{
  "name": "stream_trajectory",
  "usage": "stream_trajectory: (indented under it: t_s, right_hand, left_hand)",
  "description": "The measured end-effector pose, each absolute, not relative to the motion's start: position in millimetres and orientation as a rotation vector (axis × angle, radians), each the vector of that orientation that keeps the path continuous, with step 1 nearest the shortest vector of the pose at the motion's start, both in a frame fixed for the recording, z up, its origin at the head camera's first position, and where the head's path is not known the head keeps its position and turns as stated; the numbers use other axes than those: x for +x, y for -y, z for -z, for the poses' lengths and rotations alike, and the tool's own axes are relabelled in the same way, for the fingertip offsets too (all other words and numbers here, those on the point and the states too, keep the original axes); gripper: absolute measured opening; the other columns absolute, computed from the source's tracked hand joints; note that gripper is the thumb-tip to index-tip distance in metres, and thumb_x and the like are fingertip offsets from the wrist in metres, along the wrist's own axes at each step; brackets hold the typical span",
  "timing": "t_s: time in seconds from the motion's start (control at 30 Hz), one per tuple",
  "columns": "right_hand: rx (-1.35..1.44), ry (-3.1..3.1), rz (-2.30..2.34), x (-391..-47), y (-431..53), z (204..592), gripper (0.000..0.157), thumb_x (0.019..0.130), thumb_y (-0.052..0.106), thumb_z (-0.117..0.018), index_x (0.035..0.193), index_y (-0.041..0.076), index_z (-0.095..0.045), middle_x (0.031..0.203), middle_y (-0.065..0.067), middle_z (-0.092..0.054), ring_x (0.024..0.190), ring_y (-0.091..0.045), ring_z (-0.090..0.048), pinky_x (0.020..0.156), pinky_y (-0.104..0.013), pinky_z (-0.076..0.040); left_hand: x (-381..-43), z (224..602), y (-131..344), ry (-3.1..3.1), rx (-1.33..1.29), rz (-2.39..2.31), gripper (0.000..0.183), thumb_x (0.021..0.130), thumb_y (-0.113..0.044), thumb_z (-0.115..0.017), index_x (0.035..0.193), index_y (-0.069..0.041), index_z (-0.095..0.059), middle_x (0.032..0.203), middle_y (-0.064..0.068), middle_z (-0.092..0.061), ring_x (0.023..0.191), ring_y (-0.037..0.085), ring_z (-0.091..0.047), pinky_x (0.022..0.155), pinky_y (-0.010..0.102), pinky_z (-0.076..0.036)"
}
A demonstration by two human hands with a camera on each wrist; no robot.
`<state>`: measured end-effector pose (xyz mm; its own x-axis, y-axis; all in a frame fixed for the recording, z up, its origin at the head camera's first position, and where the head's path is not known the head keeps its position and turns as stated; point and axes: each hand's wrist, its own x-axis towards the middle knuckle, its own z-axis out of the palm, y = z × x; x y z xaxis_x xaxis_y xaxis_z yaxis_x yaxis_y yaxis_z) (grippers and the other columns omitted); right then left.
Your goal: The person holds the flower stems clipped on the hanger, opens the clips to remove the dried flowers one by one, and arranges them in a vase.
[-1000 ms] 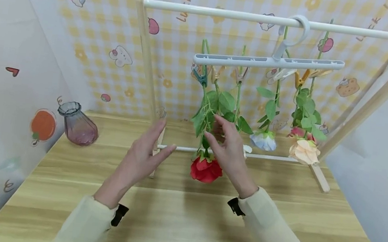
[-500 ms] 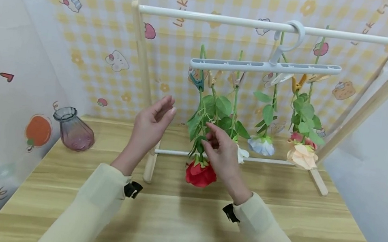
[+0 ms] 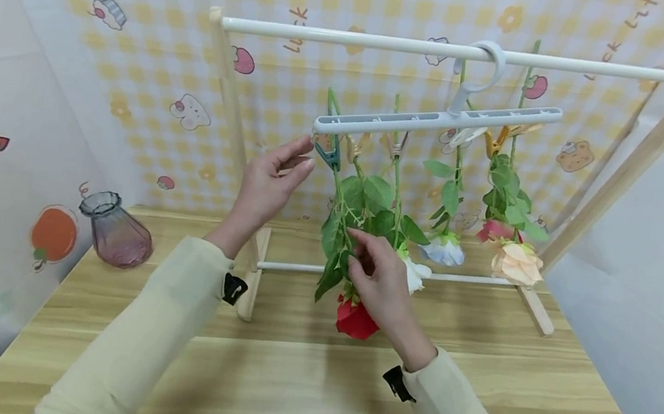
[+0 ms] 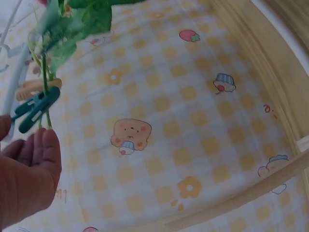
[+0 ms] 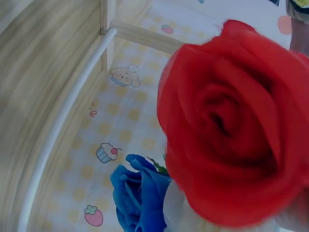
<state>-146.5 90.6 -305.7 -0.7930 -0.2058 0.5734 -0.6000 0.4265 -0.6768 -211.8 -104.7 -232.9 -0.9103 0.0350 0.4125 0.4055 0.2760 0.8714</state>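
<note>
A red rose [image 3: 357, 319] hangs head down from a teal clothes peg [image 3: 329, 156] at the left end of a grey hanger [image 3: 438, 120]. My right hand [image 3: 382, 280] grips the rose's stem among its leaves, and the bloom tilts to the right. In the right wrist view the red rose [image 5: 227, 125] fills much of the picture and hides most of the hand. My left hand [image 3: 272, 185] is at the teal peg, thumb and fingers apart. In the left wrist view the left hand [image 4: 31, 179] has its fingertips close to the stem ends beside the teal peg [image 4: 41, 108].
White [image 3: 414, 274], pale blue [image 3: 444, 250] and peach [image 3: 516, 263] flowers hang from other pegs; a blue rose [image 5: 137, 195] shows in the right wrist view. A wooden-legged rack with a white rail [image 3: 360, 40] bears the hanger. A glass vase [image 3: 117, 235] stands left.
My left hand has risen and moved right to the teal peg. My right hand has closed round the rose stem, and the bloom has swung right. The hanger's left end has dipped.
</note>
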Motion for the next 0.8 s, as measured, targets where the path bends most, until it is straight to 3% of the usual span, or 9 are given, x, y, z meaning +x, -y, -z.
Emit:
stream_trajectory:
  t_s: [0.4, 0.63, 0.8]
  right_hand:
    - [0.69, 2.22, -1.337, -134.9, -103.1, 309.1, 0.038, 0.082, -0.013, -0.055, 0.116, 0.0, -0.063, 0.082, -0.01, -0.053, 0.068, -0.011, -0.042, 0.056, -0.018, -0.038]
    - [0.73, 2.182, -1.324, -129.2, -109.6, 311.0, 0.038, 0.079, -0.015, -0.057, 0.114, 0.0, -0.064, 0.08, -0.005, -0.051, 0.066, -0.009, -0.04, 0.053, -0.018, -0.037]
    - [0.749, 2.175, -1.345, -127.4, -112.7, 311.9, 0.038, 0.08, -0.015, -0.057, 0.114, 0.0, -0.064, 0.079, -0.004, -0.05, 0.065, -0.008, -0.04, 0.053, -0.018, -0.037]
  left_hand:
    - [-229.4, 230.4, 104.2, 2.266, -0.563, 1.725, 0.04, 0.091, -0.008, -0.061, 0.129, -0.003, -0.055, 0.125, 0.014, -0.06, 0.109, 0.018, -0.06, 0.09, 0.025, -0.049]
    - [-235.2, 225.7, 110.9, 2.388, -0.701, 1.699, 0.04, 0.091, -0.01, -0.061, 0.13, -0.005, -0.055, 0.125, 0.014, -0.06, 0.095, 0.008, -0.056, 0.077, 0.018, -0.047]
    - [-239.4, 222.3, 114.2, 2.456, -0.8, 1.787, 0.041, 0.093, -0.009, -0.057, 0.133, -0.003, -0.051, 0.131, 0.016, -0.056, 0.109, 0.016, -0.055, 0.085, 0.02, -0.046]
